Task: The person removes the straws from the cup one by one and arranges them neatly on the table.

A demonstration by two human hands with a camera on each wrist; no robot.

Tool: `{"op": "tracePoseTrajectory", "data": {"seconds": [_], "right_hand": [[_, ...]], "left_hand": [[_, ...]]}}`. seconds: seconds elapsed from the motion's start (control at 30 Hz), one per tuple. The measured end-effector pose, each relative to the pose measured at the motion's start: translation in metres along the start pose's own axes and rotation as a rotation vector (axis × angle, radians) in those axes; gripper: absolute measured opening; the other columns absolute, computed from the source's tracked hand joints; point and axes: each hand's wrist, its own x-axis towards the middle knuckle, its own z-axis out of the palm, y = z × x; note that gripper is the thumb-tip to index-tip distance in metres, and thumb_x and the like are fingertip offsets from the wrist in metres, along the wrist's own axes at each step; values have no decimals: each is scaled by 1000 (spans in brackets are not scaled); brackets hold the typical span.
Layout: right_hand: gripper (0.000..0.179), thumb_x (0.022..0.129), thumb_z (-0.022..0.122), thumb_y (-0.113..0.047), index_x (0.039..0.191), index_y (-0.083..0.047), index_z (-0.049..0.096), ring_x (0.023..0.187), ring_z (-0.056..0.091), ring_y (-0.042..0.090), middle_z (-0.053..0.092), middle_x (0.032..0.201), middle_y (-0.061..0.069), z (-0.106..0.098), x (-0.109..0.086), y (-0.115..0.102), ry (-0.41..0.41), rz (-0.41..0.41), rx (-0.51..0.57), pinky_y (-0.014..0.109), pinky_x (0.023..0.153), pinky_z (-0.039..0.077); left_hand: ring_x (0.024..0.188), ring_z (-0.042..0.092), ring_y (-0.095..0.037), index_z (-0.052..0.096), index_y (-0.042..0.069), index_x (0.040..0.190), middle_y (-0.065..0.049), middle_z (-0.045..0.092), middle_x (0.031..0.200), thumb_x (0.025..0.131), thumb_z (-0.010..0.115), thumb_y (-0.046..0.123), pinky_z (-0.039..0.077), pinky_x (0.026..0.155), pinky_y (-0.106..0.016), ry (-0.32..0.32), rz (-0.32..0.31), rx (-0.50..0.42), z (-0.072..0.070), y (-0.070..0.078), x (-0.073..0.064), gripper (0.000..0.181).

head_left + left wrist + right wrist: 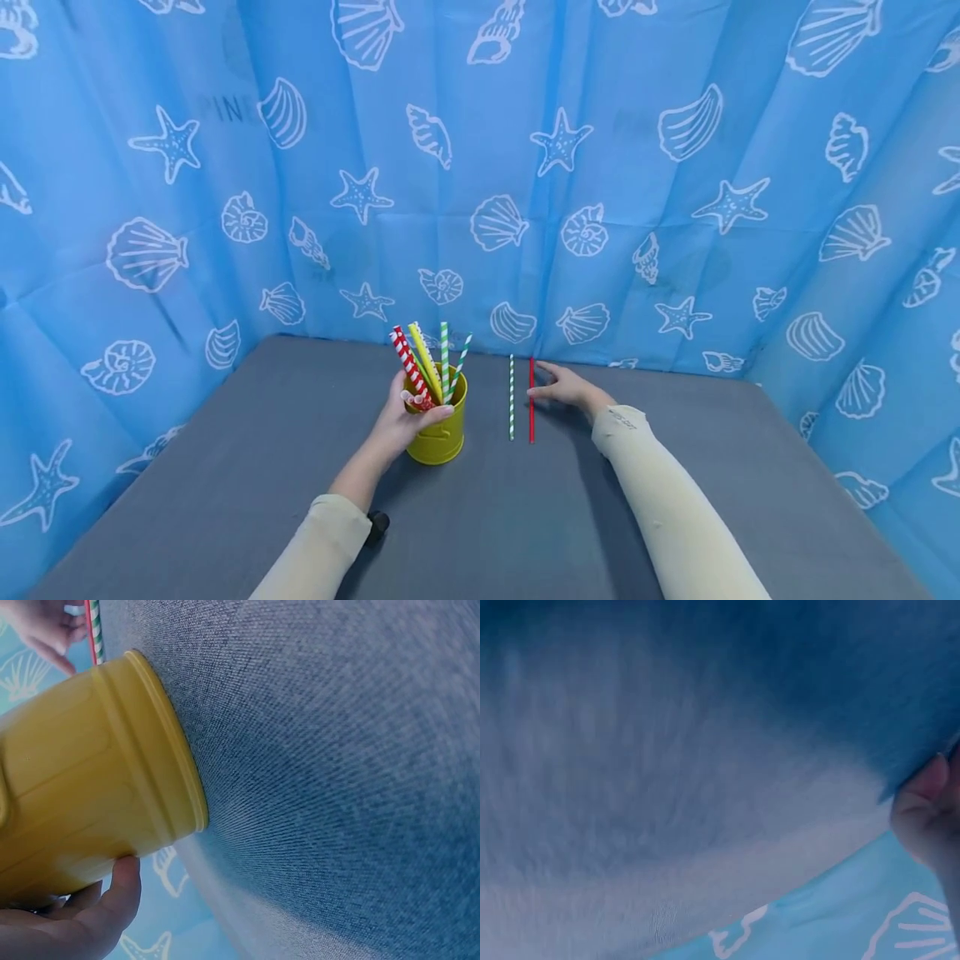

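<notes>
the head view takes in the whole layout: the left hand [396, 421] grasps the yellow bucket [438, 446], thumb across its near side, on the gray cloth-covered table [495, 517]. from its mouth stick up red-and-white straws [409, 358], yellow patterned straws [426, 357] and green-and-white striped straws [445, 354], leaning in different directions. to the bucket's right, a green-striped straw [512, 404] and a plain red straw [532, 425] lie side by side, apart from each other, on the table. the right hand [567, 390] is loosely spread with relaxed fingers at the red straw, a fingertip overlapping it.

the left wrist view adds what the head view hides: the bucket's ridged lower wall and base rim against the cloth, with left fingers bent against its side. the bucket's mouth is cut off there, and only short lengths of the two loose straws appear in the top corner, beside part of the right hand.

the right wrist view is blurred, mostly cloth and dark shadow, with part of the right hand cropped at the edge and a strip of shell-printed blue curtain [832, 892] below. the straws' lower ends inside the bucket are hidden.
</notes>
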Motion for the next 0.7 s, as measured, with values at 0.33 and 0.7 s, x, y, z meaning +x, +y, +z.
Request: {"op": "tracePoseTrajectory", "data": {"seconds": [0.33, 0.7], "right_hand": [[65, 100, 55, -28, 152, -2, 26, 127, 42, 45, 39, 141, 30, 3, -19, -36, 177, -13, 240, 57, 102, 37], [53, 99, 57, -27, 146, -7, 43, 119, 52, 34, 50, 139, 19, 31, -27, -91, 102, -118, 428, 39, 86, 50]], "left_hand": [[128, 40, -35, 13, 10, 151, -19, 37, 142, 86, 74, 20, 33, 107, -54, 5, -12, -5, 2, -3, -3, 90], [126, 41, -35, 11, 9, 151, -20, 37, 142, 85, 74, 22, 34, 106, -55, 16, -8, 6, 2, 0, -2, 92]]}}
